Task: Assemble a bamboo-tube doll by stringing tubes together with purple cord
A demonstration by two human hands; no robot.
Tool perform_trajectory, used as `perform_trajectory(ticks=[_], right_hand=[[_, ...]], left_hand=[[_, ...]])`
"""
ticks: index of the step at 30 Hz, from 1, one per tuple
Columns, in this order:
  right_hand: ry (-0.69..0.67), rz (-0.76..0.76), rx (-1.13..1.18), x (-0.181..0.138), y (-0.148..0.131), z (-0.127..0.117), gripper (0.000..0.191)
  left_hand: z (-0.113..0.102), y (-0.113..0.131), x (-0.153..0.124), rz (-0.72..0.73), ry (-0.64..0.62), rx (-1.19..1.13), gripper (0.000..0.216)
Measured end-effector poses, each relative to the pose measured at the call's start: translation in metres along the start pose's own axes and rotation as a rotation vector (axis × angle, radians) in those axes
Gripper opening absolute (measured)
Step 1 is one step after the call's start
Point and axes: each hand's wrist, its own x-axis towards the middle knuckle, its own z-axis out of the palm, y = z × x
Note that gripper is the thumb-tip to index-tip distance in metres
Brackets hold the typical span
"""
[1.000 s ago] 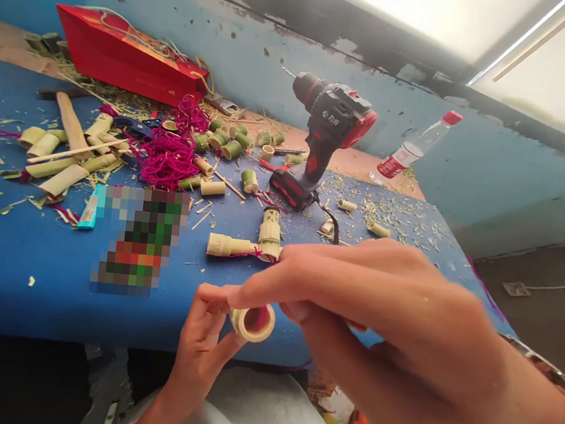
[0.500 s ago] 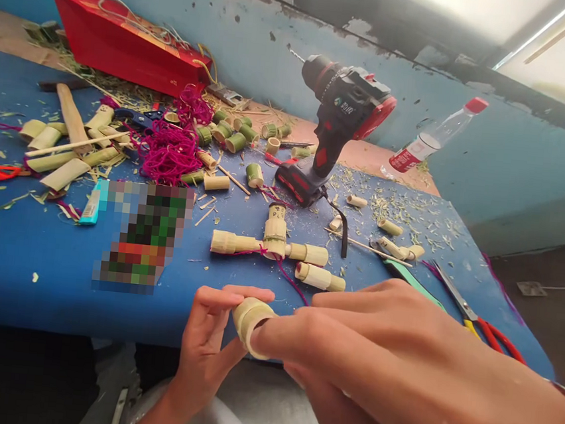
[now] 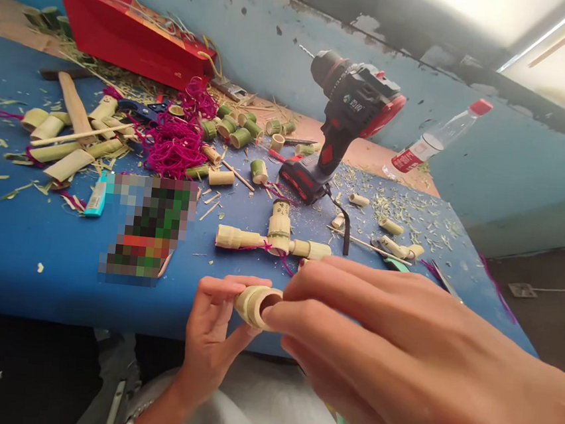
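A short pale bamboo tube is held at the table's front edge, its hollow end turned to the right. My left hand is closed round its far end, between thumb and fingers. My right hand has a fingertip against the rim of the opening, the other fingers curled and partly hidden. Just beyond, a jointed bamboo figure with a drawn face lies with its tube arms spread and magenta cord threaded through. Another bamboo piece is mostly covered by my right hand.
A cordless drill stands behind the figure, with a plastic bottle to its right. Magenta cord, bamboo pieces, a hammer and a red bag fill the left. Scissors lie right, beside my right hand.
The right fingertip has drawn back from inside the tube to its rim. The tube has risen slightly in view. My right hand now covers the scissors' handles. A hand at the left edge has left view.
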Motion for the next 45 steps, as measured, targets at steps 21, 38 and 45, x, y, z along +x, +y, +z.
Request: perform_trajectory(ticks=[21,38,45], right_hand=[[0.202,0.13,0.01,-0.017,0.009,0.034,0.011],[0.2,0.542,1.519,-0.078,0.041,0.116,0.041],[0.113,0.494,1.481,-0.065,0.043,0.11,0.041]], left_hand=[[0.009,0.005,0.007,0.138,0.003,0.087,0.026],[0.025,0.038,0.033,0.42,-0.178,0.685,0.04],[-0.008,0.05,0.017,0.535,-0.257,0.914,0.037]])
